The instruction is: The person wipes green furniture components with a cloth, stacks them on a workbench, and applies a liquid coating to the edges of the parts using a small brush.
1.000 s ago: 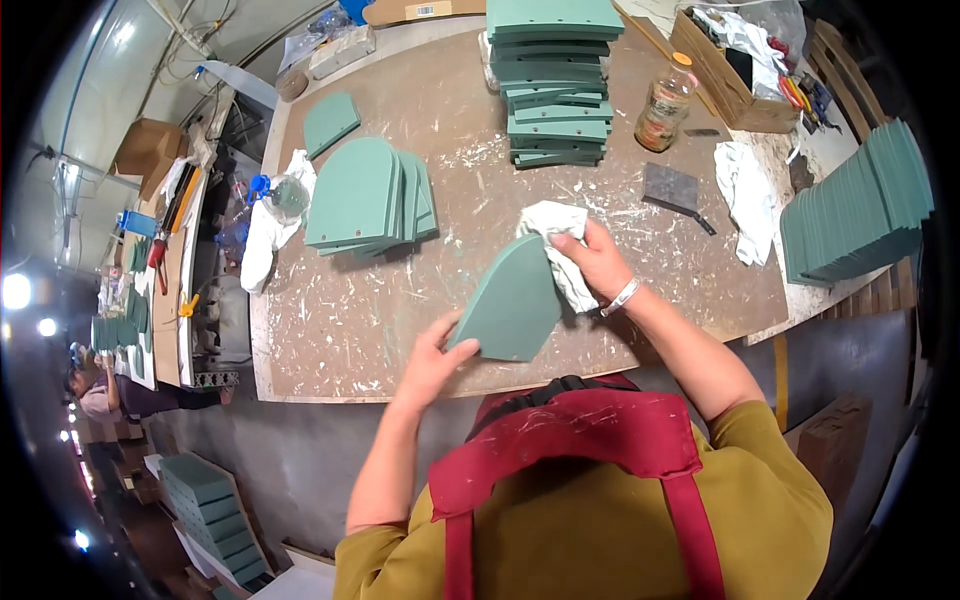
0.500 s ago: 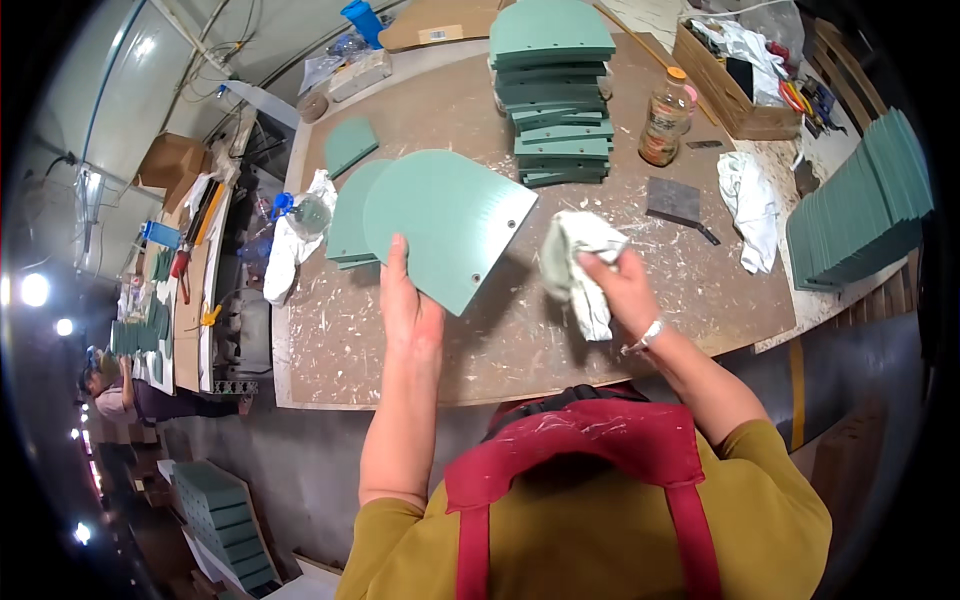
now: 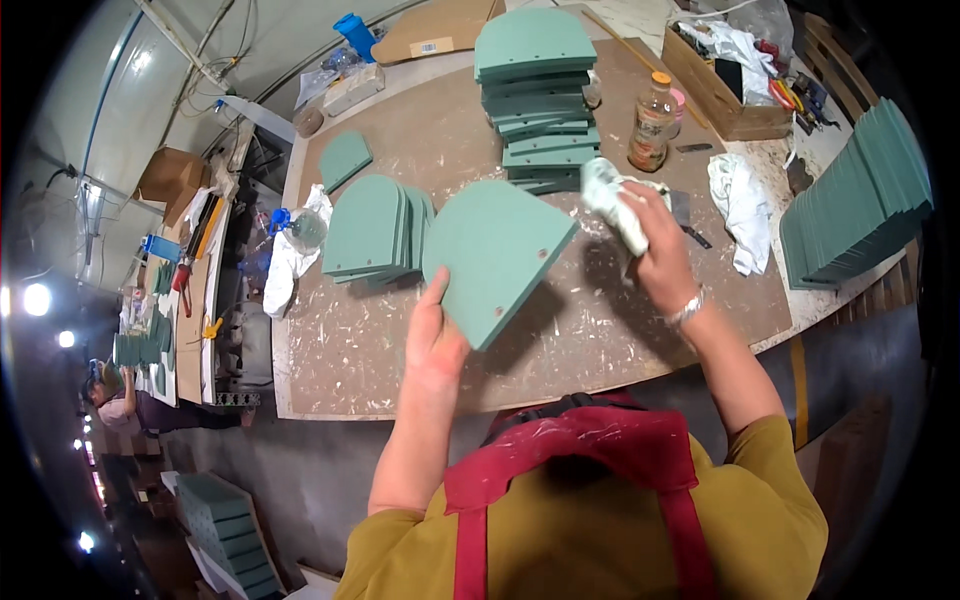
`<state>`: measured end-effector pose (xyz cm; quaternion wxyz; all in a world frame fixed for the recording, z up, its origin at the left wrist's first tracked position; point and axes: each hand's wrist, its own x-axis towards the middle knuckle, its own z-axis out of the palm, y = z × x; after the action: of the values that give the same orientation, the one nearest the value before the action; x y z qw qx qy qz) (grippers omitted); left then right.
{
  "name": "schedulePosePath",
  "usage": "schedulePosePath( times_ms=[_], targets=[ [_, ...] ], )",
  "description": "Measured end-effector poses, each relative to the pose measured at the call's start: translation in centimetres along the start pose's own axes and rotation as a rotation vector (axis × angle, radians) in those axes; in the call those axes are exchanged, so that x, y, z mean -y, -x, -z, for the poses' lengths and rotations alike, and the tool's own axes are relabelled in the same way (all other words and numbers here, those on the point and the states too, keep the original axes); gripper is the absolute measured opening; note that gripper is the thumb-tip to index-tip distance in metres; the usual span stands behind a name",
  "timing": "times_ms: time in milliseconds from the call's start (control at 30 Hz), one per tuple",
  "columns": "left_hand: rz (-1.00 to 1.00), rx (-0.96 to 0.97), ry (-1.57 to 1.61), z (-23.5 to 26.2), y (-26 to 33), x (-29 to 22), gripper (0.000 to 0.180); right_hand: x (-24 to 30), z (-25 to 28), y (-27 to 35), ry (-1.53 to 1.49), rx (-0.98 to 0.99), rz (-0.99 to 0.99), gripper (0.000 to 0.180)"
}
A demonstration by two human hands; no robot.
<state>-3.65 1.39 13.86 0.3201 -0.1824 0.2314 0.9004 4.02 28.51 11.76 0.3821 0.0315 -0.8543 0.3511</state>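
Green arched panel [image 3: 497,258] in left hand [image 3: 436,345]

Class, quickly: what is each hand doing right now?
Left hand: holding up the green arched panel.
Right hand: closed on a white rag.

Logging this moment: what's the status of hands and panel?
Left hand holds green panel raised over table. Right hand grips white rag beside it. Nothing between them.
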Motion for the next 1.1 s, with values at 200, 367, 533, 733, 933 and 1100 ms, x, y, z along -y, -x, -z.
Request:
schedulePosePath(
  times_ms=[200,367,533,733,933,1100],
  targets=[
    [0.045,0.087,0.011,0.2,-0.5,1.0,0.037,5.5,-2.0,0.9,0.119,0.193,0.510,0.036],
    [-0.258,-0.093,-0.423,-1.4,-0.8,-1.8,0.049,-3.0,1.4,2.0,-0.247,0.016,-0.340,0.042],
    [-0.507,0.167,-0.908,-13.6,-7.2,-7.2,0.044,-3.5,3.6,8.3,-0.281,0.133,-0.606,0.042],
    [-0.628,0.234,-1.206,-22.9,-21.7,-10.8,0.041,-1.8,1.9,10.9,-0.343,0.214,-0.663,0.038],
    [-0.539,0.187,-1.360,-24.1,-27.9,-9.4,0.038,-1.6,3.2,11.9,-0.253,0.249,-0.586,0.038],
    [-0.763,0.153,-1.711,-24.0,-29.6,-10.0,0.053,-1.3,2.6,11.1,-0.296,0.290,-0.633,0.038]
  ],
)
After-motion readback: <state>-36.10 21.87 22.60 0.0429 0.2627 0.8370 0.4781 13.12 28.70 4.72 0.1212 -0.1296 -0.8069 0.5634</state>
